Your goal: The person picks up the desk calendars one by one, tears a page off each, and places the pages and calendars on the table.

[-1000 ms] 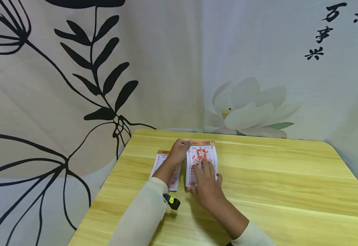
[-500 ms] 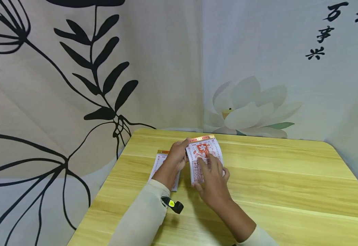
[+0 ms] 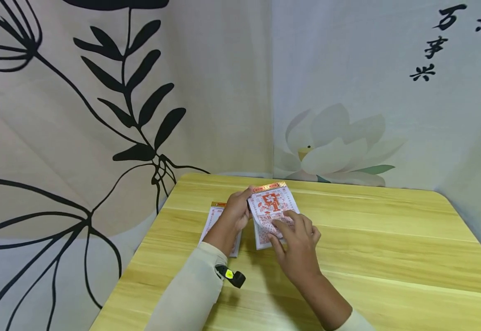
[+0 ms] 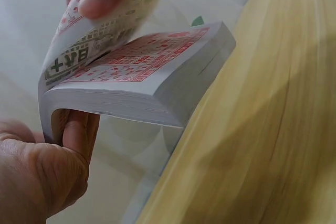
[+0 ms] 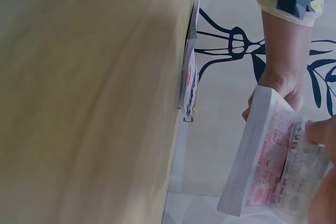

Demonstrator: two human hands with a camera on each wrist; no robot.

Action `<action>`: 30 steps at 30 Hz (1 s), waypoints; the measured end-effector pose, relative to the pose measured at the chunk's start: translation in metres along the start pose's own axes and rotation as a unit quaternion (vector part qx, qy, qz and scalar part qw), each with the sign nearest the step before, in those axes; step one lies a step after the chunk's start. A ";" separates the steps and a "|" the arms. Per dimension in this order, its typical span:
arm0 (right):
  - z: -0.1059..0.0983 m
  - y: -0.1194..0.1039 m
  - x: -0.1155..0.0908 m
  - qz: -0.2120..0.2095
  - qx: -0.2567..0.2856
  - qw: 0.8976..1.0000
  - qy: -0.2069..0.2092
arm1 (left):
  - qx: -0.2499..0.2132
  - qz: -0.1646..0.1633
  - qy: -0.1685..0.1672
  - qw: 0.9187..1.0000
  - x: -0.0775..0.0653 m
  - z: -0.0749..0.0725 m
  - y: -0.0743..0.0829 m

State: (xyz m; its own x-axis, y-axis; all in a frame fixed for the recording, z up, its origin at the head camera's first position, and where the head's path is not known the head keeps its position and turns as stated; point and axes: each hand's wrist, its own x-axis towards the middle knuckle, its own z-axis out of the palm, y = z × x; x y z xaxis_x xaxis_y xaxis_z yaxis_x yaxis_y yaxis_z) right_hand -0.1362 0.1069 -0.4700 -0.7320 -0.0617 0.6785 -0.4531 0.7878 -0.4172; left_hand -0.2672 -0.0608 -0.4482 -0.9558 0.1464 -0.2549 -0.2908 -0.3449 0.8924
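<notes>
A yellow wood-grain table (image 3: 381,248) with rounded far corners stands against off-white hanging cloth (image 3: 228,92) printed with black leafy stems (image 3: 143,71), a pale lotus flower (image 3: 339,149) and black brush-style Chinese characters (image 3: 435,47); soft shadows cross the tabletop.

My long left sleeve (image 3: 188,287) and right sleeve (image 3: 355,322) are plain cream cloth. On the left one I wear a small, boxy black wrist camera (image 3: 238,279) bearing a bright yellow patch (image 3: 229,274).
</notes>
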 end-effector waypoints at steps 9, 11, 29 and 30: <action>-0.003 0.004 -0.001 -0.018 0.012 1.000 0.015 | 0.002 -0.005 -0.012 1.000 0.000 -0.002 -0.001; -0.004 0.004 -0.001 -0.016 0.008 1.000 0.013 | 0.001 -0.008 -0.013 1.000 0.001 -0.002 -0.001; -0.006 -0.004 -0.002 0.000 -0.058 0.998 -0.005 | 0.002 -0.002 -0.008 1.000 0.003 -0.001 -0.001; -0.006 -0.004 -0.002 -0.003 -0.060 0.998 -0.002 | 0.004 -0.001 -0.007 1.000 0.003 -0.002 0.000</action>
State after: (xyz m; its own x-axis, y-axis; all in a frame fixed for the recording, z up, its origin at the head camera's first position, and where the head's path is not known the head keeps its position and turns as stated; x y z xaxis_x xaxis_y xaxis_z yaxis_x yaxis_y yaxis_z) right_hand -0.1300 0.1075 -0.4658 -0.7318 -0.0682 0.6781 -0.3925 0.8556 -0.3375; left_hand -0.2702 -0.0617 -0.4498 -0.9542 0.1612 -0.2518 -0.2931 -0.3378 0.8944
